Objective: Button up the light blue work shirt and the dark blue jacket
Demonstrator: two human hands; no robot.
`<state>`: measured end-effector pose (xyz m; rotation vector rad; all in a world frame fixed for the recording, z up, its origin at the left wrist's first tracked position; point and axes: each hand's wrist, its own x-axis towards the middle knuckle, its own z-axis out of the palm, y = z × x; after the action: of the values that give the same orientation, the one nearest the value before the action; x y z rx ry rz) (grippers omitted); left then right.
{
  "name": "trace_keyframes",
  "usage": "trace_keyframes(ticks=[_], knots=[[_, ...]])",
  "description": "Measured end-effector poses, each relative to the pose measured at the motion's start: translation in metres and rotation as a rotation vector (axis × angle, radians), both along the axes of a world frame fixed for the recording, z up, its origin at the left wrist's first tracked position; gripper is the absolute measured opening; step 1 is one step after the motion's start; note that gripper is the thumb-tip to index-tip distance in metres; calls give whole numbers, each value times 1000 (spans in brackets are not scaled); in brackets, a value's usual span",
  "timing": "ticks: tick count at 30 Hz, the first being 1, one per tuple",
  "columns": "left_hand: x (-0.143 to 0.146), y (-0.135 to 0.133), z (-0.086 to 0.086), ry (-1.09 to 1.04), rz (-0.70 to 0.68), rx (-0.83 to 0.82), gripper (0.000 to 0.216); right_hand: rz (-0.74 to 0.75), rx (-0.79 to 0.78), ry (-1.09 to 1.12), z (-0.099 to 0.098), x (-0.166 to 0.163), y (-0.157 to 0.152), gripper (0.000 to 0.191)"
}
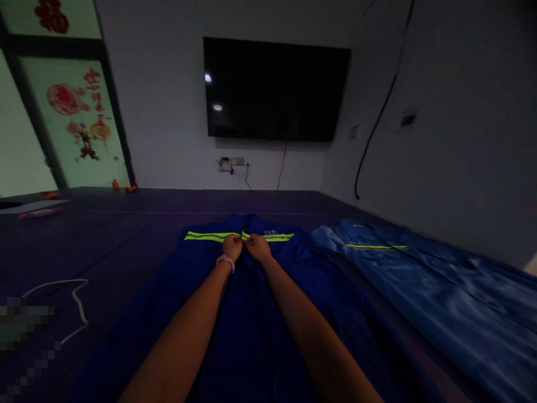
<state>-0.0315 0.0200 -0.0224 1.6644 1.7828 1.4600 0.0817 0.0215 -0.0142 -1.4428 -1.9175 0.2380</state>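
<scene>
A dark blue work jacket [247,313] lies spread out in front of me, its collar at the far end. A yellow-green reflective stripe [205,236] crosses its chest, with small white lettering above the stripe on the right. My left hand [232,246], with a pink band at the wrist, pinches the front edge of the jacket at the stripe. Close beside it, my right hand [257,247] pinches the opposite front edge. The fingertips almost meet at the middle of the chest. Whether a button or zip sits between them is too small to tell.
A lighter blue garment [419,280] with a yellow stripe lies to the right. White cable [81,302] curls at the left near a blurred-out object. The dark purple floor [138,224] runs to a wall with a television [277,89]. A black cable [377,123] hangs at right.
</scene>
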Motion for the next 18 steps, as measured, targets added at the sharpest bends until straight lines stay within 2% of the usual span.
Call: trace_keyframes(ticks=[18], knots=[[1, -4, 4, 8, -6, -6, 23, 6, -22, -9, 1, 0, -1, 15]])
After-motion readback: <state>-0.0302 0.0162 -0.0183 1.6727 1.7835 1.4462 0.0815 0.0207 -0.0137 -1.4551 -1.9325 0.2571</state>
